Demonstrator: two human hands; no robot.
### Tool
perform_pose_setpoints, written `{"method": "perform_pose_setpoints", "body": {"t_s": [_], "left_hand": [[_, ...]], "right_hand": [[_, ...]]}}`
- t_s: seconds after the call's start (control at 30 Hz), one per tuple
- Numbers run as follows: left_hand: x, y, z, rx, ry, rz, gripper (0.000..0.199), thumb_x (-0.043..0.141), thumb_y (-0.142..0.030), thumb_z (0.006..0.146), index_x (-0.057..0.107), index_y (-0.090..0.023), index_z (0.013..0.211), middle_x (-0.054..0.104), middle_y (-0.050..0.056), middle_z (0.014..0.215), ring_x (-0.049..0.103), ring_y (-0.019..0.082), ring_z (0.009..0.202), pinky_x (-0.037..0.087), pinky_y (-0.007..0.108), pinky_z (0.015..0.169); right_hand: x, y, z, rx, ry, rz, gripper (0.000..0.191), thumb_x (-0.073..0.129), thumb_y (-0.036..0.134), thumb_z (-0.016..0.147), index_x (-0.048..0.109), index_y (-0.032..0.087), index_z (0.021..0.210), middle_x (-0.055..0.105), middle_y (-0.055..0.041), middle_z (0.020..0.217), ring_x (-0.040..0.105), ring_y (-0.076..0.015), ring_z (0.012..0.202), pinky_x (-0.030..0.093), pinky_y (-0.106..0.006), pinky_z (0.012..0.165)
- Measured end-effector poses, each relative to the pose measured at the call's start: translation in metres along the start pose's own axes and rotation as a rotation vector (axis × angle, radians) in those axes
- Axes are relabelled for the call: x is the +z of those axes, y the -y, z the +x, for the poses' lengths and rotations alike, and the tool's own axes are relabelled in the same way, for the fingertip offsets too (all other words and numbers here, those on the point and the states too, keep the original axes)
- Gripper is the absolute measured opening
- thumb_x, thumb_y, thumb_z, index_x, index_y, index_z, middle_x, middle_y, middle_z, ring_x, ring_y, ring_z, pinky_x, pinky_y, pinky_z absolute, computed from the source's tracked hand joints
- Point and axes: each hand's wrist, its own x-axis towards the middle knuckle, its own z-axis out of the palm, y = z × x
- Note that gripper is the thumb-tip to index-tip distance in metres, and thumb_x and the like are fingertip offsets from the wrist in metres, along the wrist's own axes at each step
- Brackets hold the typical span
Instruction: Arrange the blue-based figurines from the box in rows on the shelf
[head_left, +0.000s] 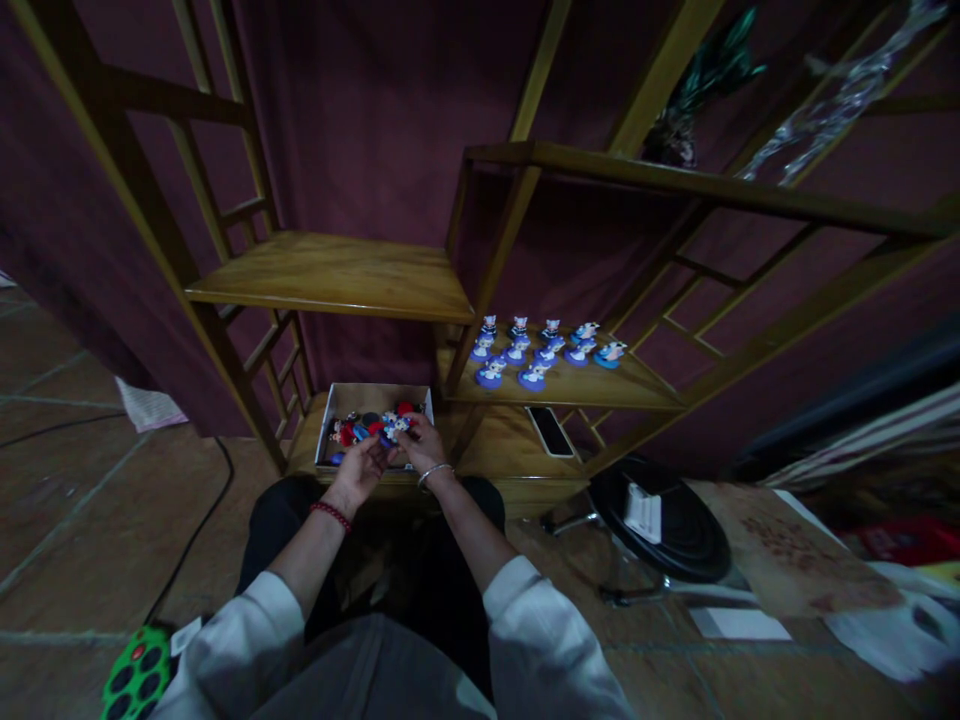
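A small white-and-purple figurine (398,428) is between my hands, just over the front part of an open cardboard box (375,394). My right hand (427,447), with a bracelet at the wrist, pinches the figurine from the right. The fingers of my left hand (363,467), below a red beaded bracelet, close at its lower left side. In the box lie several figurines in red, blue and dark colours, partly covered by my hands. On the shelf to the right, several purple-based figurines (517,349) stand upright in rows, with blue-based figurines (609,354) at the right end.
A wooden shelf unit (330,272) with upright posts surrounds the box. A phone (551,432) lies on the lower board. To the right are a black round stool (679,530) and a cardboard sheet (802,550). A green power strip (136,675) with a cable sits at lower left.
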Motion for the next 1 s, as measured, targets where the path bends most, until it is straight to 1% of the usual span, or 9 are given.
{"method": "perform_pose_setpoints", "body": {"t_s": [0.1, 0.23, 0.4, 0.53, 0.73, 0.9, 1.0], "left_hand": [[0.001, 0.001, -0.004, 0.003, 0.044, -0.038, 0.013, 0.046, -0.008, 0.077, 0.058, -0.012, 0.072, 0.066, 0.008, 0.073, 0.063, 0.016, 0.072, 0.051, 0.033, 0.077], [0.004, 0.001, -0.008, 0.043, 0.099, -0.092, 0.015, 0.045, -0.005, 0.076, 0.059, -0.011, 0.072, 0.066, 0.010, 0.082, 0.062, 0.016, 0.080, 0.048, 0.037, 0.085], [0.009, -0.001, -0.014, 0.061, 0.124, -0.102, 0.017, 0.046, -0.002, 0.075, 0.060, -0.012, 0.076, 0.067, 0.008, 0.083, 0.062, 0.014, 0.083, 0.045, 0.036, 0.089], [0.012, -0.002, -0.018, 0.076, 0.163, -0.081, 0.018, 0.047, -0.002, 0.075, 0.062, -0.011, 0.081, 0.067, 0.007, 0.085, 0.061, 0.013, 0.082, 0.044, 0.035, 0.090], [0.017, -0.004, -0.023, 0.068, 0.130, -0.008, 0.017, 0.051, -0.005, 0.074, 0.062, -0.014, 0.084, 0.066, 0.006, 0.083, 0.062, 0.013, 0.079, 0.046, 0.033, 0.086], [0.016, -0.004, -0.023, 0.084, 0.088, 0.031, 0.015, 0.053, -0.007, 0.074, 0.062, -0.015, 0.083, 0.066, 0.004, 0.076, 0.061, 0.011, 0.069, 0.049, 0.027, 0.075], [0.015, -0.004, -0.022, 0.088, 0.095, 0.032, 0.015, 0.053, -0.008, 0.074, 0.062, -0.015, 0.084, 0.066, 0.004, 0.077, 0.061, 0.011, 0.069, 0.048, 0.023, 0.069]], "right_hand": [[-0.005, -0.002, 0.002, -0.043, 0.011, -0.032, 0.029, 0.058, 0.027, 0.063, 0.054, 0.023, 0.092, 0.062, 0.0029, 0.073, 0.059, -0.0144, 0.069, 0.050, -0.026, 0.061], [-0.010, 0.000, 0.003, -0.071, 0.004, -0.064, 0.028, 0.058, 0.025, 0.064, 0.053, 0.024, 0.092, 0.062, 0.0040, 0.070, 0.059, -0.0137, 0.067, 0.049, -0.027, 0.064], [-0.015, 0.008, 0.002, -0.100, 0.030, -0.026, 0.031, 0.059, 0.026, 0.064, 0.052, 0.022, 0.094, 0.063, 0.0030, 0.077, 0.060, -0.0133, 0.072, 0.048, -0.027, 0.068], [-0.017, 0.014, 0.001, -0.110, 0.033, -0.014, 0.031, 0.059, 0.026, 0.064, 0.052, 0.021, 0.093, 0.063, 0.0021, 0.077, 0.059, -0.0132, 0.071, 0.047, -0.026, 0.068], [-0.019, 0.021, -0.003, -0.121, 0.043, -0.021, 0.031, 0.058, 0.026, 0.064, 0.051, 0.020, 0.094, 0.062, 0.0021, 0.073, 0.059, -0.0129, 0.069, 0.046, -0.025, 0.066], [-0.018, 0.026, -0.006, -0.110, 0.050, 0.028, 0.032, 0.059, 0.026, 0.064, 0.050, 0.020, 0.094, 0.062, 0.0022, 0.074, 0.058, -0.0123, 0.067, 0.047, -0.024, 0.065], [-0.018, 0.028, -0.007, -0.109, 0.046, 0.048, 0.032, 0.060, 0.026, 0.063, 0.050, 0.020, 0.092, 0.061, 0.0024, 0.072, 0.058, -0.0123, 0.066, 0.047, -0.024, 0.064]]}}
